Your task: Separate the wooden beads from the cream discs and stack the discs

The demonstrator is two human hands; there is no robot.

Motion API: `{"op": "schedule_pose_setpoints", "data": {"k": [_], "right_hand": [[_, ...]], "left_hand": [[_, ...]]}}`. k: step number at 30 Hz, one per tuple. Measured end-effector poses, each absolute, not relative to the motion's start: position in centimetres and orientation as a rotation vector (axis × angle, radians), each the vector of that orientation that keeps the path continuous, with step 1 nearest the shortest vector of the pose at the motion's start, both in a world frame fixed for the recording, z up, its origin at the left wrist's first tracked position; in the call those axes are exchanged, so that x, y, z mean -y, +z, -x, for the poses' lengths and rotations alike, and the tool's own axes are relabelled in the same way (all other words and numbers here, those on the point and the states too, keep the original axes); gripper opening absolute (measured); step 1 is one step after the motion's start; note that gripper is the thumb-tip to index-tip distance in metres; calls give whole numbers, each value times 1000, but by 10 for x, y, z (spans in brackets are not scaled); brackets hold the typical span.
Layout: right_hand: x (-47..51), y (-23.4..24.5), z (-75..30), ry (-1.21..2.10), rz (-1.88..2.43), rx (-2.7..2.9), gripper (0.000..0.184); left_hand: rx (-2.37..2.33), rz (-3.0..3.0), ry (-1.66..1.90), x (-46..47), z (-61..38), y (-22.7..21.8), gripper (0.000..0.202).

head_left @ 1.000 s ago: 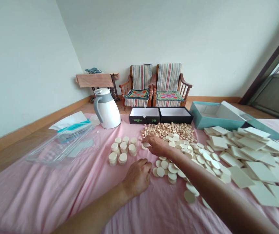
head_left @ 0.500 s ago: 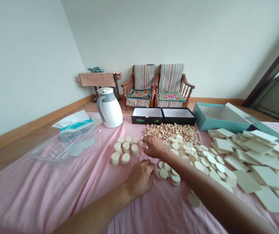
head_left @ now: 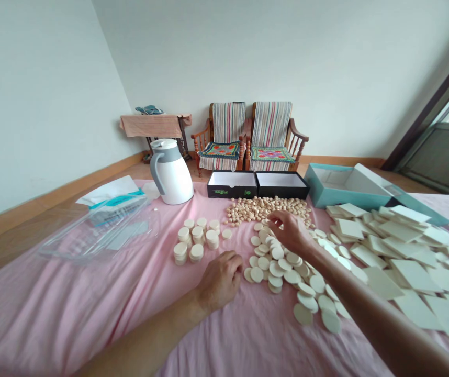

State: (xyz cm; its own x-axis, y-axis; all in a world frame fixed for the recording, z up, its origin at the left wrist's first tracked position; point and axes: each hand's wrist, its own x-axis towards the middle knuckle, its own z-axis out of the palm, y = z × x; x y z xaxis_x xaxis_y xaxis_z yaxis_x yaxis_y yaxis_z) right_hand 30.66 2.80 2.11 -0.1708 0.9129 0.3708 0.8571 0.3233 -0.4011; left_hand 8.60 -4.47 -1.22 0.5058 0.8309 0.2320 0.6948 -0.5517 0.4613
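Observation:
My left hand (head_left: 221,278) rests on the pink cloth (head_left: 91,309) as a loose fist with nothing visible in it. Just right of it lies a spread of loose cream discs (head_left: 287,272). My right hand (head_left: 290,231) reaches over the far part of that spread, fingers curled down and pinched on a disc. Short stacks of discs (head_left: 196,240) stand in rows to the left, with a single disc (head_left: 227,233) lying beside them. Behind is a heap of small tan round pieces (head_left: 259,208).
Cream square tiles (head_left: 397,251) cover the right side. Two open black boxes (head_left: 258,184) and a teal box (head_left: 346,186) stand at the far edge. A white jug (head_left: 170,172) and a clear plastic tray (head_left: 99,230) are at the left. Two chairs (head_left: 248,137) stand by the wall.
My right hand left a single disc beside the stacks and moved right, onto the loose discs. My left hand stayed where it was.

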Motion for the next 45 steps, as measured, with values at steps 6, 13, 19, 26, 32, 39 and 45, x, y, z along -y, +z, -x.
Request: {"op": "schedule_pose_setpoints", "data": {"k": [6, 13, 19, 26, 32, 39, 45], "right_hand": [[0, -5, -353, 47, 1654, 1908, 24], [-3, -11, -389, -59, 1994, 1881, 46], [3, -12, -384, 63, 2024, 1988, 58], [17, -2, -356, 53, 1943, 2109, 55], [29, 1, -345, 213, 1774, 2203, 40], [33, -8, -355, 234, 1705, 2103, 50], [42, -8, -336, 282, 1561, 2218, 40]], "left_hand": [[-1103, -2398, 831, 50, -94, -9, 27], [-1070, -2515, 688, 53, -100, -10, 31], [-1098, -2509, 724, 53, -105, -5, 34], [-1055, -2611, 800, 20, -141, 0, 43], [-1120, -2638, 818, -14, -180, -7, 40], [-1103, -2644, 796, -3, -177, -11, 38], [-1065, -2618, 799, 22, -158, -9, 36]]}}
